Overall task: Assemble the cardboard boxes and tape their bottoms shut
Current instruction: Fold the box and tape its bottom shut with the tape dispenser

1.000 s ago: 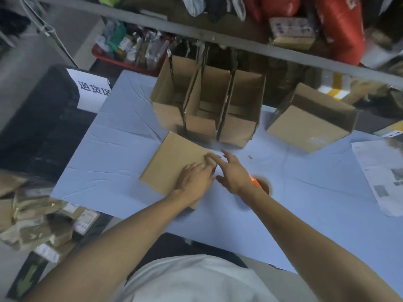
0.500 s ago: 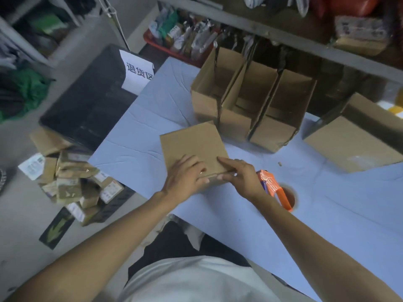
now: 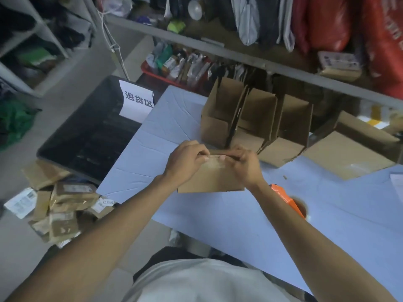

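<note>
A flattened cardboard box (image 3: 212, 178) stands on its edge on the light blue table (image 3: 250, 225) in front of me. My left hand (image 3: 185, 161) and my right hand (image 3: 244, 163) both grip its top edge, fingers curled over it, thumbs close together. An orange tape dispenser (image 3: 291, 202) with a tape roll lies on the table just right of my right forearm. Three assembled open boxes (image 3: 257, 120) stand in a row behind my hands. A larger box (image 3: 349, 153) lies on its side at the right.
A black crate (image 3: 87, 136) with a white paper sign (image 3: 137, 102) sits left of the table. A pile of small packed parcels (image 3: 58, 205) lies on the floor. A grey shelf rail (image 3: 239, 55) with hanging bags crosses above the table. Papers (image 3: 397, 182) lie at the far right.
The flat box lay on the table under my hands; it now stands up on its edge, and both hands have moved to grip its top edge.
</note>
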Available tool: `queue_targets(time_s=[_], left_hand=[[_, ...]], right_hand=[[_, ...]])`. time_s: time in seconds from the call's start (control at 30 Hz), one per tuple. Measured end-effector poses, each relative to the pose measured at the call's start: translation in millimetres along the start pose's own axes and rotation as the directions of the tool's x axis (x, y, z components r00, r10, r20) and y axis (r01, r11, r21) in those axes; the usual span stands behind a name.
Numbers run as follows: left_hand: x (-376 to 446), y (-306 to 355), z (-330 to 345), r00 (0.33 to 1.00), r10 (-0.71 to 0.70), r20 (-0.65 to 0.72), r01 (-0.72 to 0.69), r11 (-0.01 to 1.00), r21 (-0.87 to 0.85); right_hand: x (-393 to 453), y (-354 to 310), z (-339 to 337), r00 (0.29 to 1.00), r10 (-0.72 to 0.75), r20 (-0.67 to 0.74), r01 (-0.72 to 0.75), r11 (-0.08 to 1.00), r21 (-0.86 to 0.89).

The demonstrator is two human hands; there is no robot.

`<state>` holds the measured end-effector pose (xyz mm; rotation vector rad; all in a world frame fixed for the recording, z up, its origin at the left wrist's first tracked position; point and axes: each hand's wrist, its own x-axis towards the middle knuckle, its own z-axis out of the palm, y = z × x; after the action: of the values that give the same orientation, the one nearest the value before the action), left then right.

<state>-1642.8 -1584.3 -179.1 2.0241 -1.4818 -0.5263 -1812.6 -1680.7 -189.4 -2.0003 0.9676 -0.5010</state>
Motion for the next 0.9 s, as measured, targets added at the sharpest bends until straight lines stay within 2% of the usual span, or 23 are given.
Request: queue_targets(time_s=[0.13, 0.23, 0.47, 0.57, 0.67, 0.8, 0.9], left_hand=[[6.3, -9.5, -4.1, 0.999, -0.046, -0.015, 0.045, 0.996, -0.075], [13.9, -10.6, -10.1, 0.999, 0.007, 0.037, -0.004, 0.997, -0.083], [18.8, -20.7, -16.8, 0.996, 0.053, 0.071, -0.047, 0.995, -0.082], [19.7, -22.2, -19.5, 0.990, 0.088, 0.113, -0.075, 0.991, -0.114], [19.9, -26.2, -20.2, 0.991, 0.092, 0.095, -0.083, 0.991, -0.102], [18.6, -26.4, -22.2, 0.977, 0.123, 0.172, -0.101, 0.987, -0.128], [17.3, -24.7, -19.0, 0.992, 0.045, 0.117, -0.031, 0.993, -0.118]], right_hand=[[2.9, -3.7, 9.2, 0.998, 0.061, -0.012, -0.061, 0.998, 0.002], [3.7, -5.2, 13.0, 0.989, 0.122, -0.080, -0.117, 0.991, 0.069], [0.4, -7.8, 20.6, 0.990, 0.134, -0.047, -0.137, 0.989, -0.056], [-1.5, -6.3, 22.5, 0.981, 0.176, -0.083, -0.173, 0.984, 0.034], [-4.8, -9.3, 28.3, 0.980, 0.168, -0.108, -0.166, 0.986, 0.024], [-9.0, -12.2, 30.5, 0.974, 0.194, -0.118, -0.178, 0.976, 0.128], [-9.8, -18.6, 32.4, 0.981, 0.166, -0.102, -0.154, 0.981, 0.117]])
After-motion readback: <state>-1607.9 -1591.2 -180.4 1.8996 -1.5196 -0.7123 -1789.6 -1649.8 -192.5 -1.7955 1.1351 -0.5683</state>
